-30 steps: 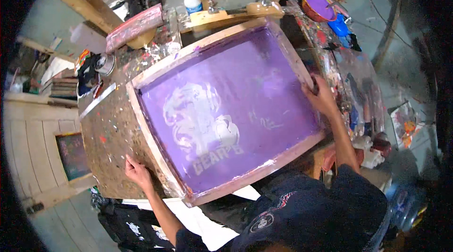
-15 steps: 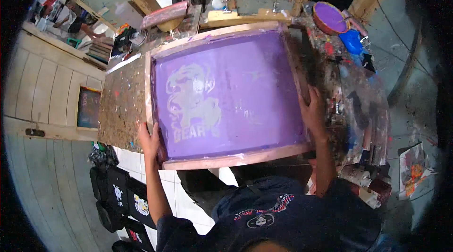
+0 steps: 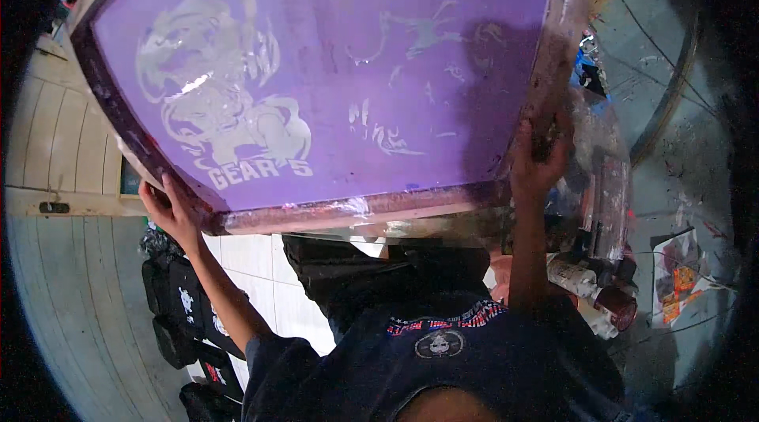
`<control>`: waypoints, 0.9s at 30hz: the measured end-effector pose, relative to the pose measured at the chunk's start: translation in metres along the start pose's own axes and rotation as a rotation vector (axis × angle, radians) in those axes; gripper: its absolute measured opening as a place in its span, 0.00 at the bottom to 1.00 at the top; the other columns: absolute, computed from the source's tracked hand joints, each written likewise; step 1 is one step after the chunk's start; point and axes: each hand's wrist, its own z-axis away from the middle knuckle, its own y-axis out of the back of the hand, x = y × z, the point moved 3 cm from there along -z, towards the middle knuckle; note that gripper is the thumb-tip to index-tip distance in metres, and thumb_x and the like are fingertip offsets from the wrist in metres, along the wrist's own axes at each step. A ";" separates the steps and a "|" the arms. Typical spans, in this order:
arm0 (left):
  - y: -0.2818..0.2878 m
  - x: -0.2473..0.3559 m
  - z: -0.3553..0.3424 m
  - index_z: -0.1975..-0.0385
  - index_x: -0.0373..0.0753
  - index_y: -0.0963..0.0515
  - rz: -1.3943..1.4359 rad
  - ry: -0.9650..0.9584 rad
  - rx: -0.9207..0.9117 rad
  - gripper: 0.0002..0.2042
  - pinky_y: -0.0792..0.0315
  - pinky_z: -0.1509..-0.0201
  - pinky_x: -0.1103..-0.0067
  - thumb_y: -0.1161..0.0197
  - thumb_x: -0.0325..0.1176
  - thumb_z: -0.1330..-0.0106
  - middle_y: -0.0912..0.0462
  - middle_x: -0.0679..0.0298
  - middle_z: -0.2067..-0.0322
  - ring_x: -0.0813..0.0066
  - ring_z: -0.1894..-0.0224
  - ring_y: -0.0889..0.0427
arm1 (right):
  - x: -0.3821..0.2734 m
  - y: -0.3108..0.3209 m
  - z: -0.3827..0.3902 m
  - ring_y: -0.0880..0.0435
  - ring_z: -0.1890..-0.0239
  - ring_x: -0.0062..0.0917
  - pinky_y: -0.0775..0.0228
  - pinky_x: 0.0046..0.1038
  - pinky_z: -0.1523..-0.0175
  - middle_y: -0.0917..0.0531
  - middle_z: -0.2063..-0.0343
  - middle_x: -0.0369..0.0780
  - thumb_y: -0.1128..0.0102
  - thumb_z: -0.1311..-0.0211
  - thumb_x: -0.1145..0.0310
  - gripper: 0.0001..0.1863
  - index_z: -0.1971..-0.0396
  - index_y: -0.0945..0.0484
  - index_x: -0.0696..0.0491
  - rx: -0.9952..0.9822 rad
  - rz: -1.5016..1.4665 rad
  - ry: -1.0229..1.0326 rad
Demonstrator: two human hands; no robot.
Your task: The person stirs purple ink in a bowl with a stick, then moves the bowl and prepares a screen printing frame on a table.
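A large wooden-framed printing screen [image 3: 332, 98] fills the upper middle of the view, raised close to me. Its mesh is purple, with a pale figure design and lettering on the left and fainter pale marks on the right. My left hand [image 3: 175, 212] grips the frame at its lower left corner, fingers behind the wood. On the opposite side, my right hand [image 3: 539, 161] holds the right rail, fingers wrapped round it in shadow. The screen's top edge runs out of the picture.
Below on the left lie several black printed pieces [image 3: 186, 303] over white floor tiles [image 3: 265, 272]. At lower right are a bottle [image 3: 573, 276] and a stained sheet of paper [image 3: 676, 280]. A pale panelled door [image 3: 63, 137] stands at left. The screen hides most of the worktable.
Both hands have lifted the screen up toward me, so it looks larger and covers the table and the bowl of purple ink. My left hand has moved outward to the left.
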 end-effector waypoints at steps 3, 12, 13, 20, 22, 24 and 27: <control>0.000 -0.001 -0.003 0.48 0.31 0.33 0.074 -0.001 0.040 0.15 0.34 0.50 0.84 0.44 0.30 0.30 0.27 0.62 0.55 0.77 0.56 0.29 | -0.005 0.014 -0.009 0.28 0.44 0.35 0.37 0.35 0.40 0.28 0.47 0.47 0.38 0.40 0.70 0.24 0.45 0.32 0.61 0.056 -0.030 0.012; -0.014 0.033 -0.015 0.51 0.31 0.31 0.047 -0.055 0.010 0.13 0.36 0.48 0.83 0.43 0.30 0.31 0.27 0.62 0.56 0.76 0.55 0.30 | -0.002 0.042 0.003 0.28 0.44 0.35 0.37 0.36 0.40 0.26 0.47 0.47 0.37 0.41 0.70 0.24 0.45 0.30 0.60 0.092 0.050 -0.054; -0.014 0.037 -0.017 0.52 0.31 0.31 0.045 -0.030 0.003 0.12 0.37 0.47 0.83 0.44 0.29 0.31 0.28 0.62 0.57 0.76 0.55 0.30 | 0.001 0.043 0.006 0.28 0.44 0.35 0.37 0.36 0.40 0.27 0.47 0.47 0.36 0.41 0.69 0.25 0.45 0.30 0.60 0.085 0.071 -0.066; -0.012 0.034 -0.028 0.54 0.31 0.31 0.049 -0.013 -0.085 0.11 0.36 0.50 0.84 0.44 0.30 0.31 0.27 0.63 0.58 0.78 0.57 0.30 | -0.012 0.044 0.004 0.28 0.44 0.34 0.36 0.36 0.40 0.27 0.46 0.45 0.33 0.43 0.65 0.27 0.46 0.30 0.60 0.033 -0.098 -0.149; -0.011 0.031 -0.030 0.55 0.31 0.31 0.013 -0.034 -0.097 0.11 0.36 0.51 0.84 0.44 0.30 0.31 0.27 0.63 0.59 0.78 0.58 0.29 | -0.013 0.045 0.005 0.28 0.45 0.33 0.35 0.35 0.41 0.27 0.47 0.45 0.34 0.43 0.66 0.27 0.45 0.30 0.60 0.006 -0.018 -0.156; -0.009 0.030 -0.032 0.56 0.30 0.30 0.041 0.038 -0.122 0.11 0.36 0.52 0.84 0.44 0.30 0.31 0.26 0.63 0.60 0.78 0.58 0.29 | -0.011 0.044 0.005 0.27 0.45 0.31 0.34 0.33 0.42 0.27 0.47 0.44 0.34 0.42 0.66 0.27 0.45 0.30 0.60 -0.032 -0.068 -0.202; -0.007 0.027 -0.033 0.56 0.30 0.29 0.032 0.100 -0.153 0.11 0.36 0.52 0.84 0.43 0.30 0.31 0.26 0.63 0.61 0.78 0.59 0.30 | -0.015 0.046 0.001 0.27 0.46 0.29 0.32 0.31 0.43 0.27 0.47 0.43 0.35 0.41 0.67 0.27 0.44 0.31 0.60 -0.099 -0.318 -0.337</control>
